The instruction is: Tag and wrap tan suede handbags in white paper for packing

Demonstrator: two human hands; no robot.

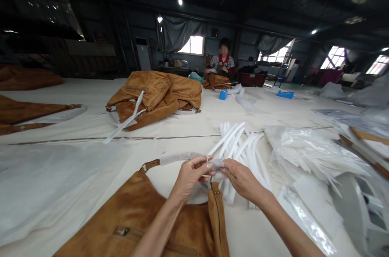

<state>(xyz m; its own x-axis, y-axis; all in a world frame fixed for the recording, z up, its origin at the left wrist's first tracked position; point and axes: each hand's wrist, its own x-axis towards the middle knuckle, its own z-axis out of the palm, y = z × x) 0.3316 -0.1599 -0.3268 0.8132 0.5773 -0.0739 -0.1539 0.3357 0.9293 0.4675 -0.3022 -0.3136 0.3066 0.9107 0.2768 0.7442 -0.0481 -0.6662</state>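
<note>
The left hand (190, 176) pinches a thin white tie (208, 162) at the wrapped shoulder strap (182, 157); the right hand (243, 176) grips the strap's translucent wrap just beside it. The brown handbag (121, 212) lies below, partly behind the left forearm. White foam tubes (237, 139) crowd behind the right hand; clear plastic bags (306, 147) lie farther right. Beyond sit stacked brown bags (152, 95) and a crate (252, 80) whose pale label is unreadable. Bare tabletop (249, 232) shows right of the handbag; a seam crosses behind.
</note>
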